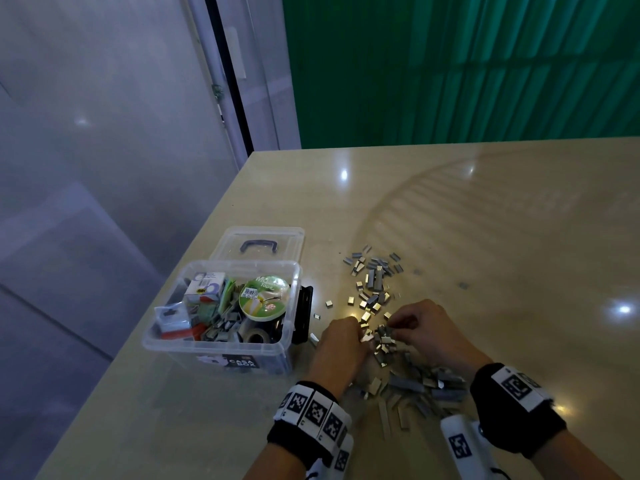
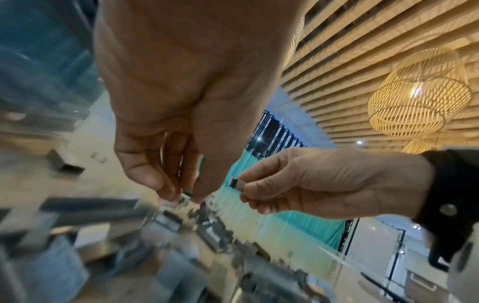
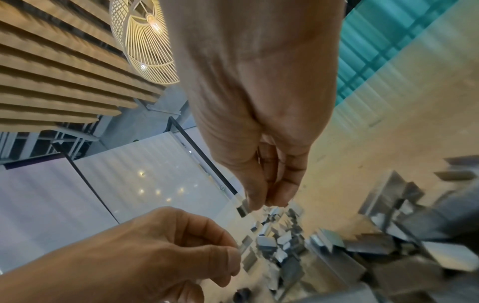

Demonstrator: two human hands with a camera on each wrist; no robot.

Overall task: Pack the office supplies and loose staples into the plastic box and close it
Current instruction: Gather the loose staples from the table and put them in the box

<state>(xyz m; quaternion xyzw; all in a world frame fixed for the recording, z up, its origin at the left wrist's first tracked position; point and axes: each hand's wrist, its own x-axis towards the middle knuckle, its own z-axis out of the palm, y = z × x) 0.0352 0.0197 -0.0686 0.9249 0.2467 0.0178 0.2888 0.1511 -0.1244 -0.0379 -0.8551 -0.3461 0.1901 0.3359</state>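
Note:
A clear plastic box [image 1: 289,341] stands open on the table, holding a tape roll [image 1: 265,299], small packets and grey staples. Its lid [image 1: 259,237] lies behind it. Loose staple strips [image 1: 374,282] are scattered to the right of the box and down toward my wrists [image 1: 415,382]. Both hands are down in the pile. My left hand [image 1: 362,336] pinches a few small staple pieces [image 2: 185,192] against the table. My right hand [image 1: 391,322] pinches a short staple strip [image 2: 234,182] just above the pile, close to the left fingers.
A black object [image 1: 304,317] stands against the box's right wall. The table's left edge [image 1: 194,258] runs diagonally just beyond the box, with floor below. A green curtain [image 1: 450,64] hangs behind the far edge. A few stray staples [image 1: 462,285] lie farther right.

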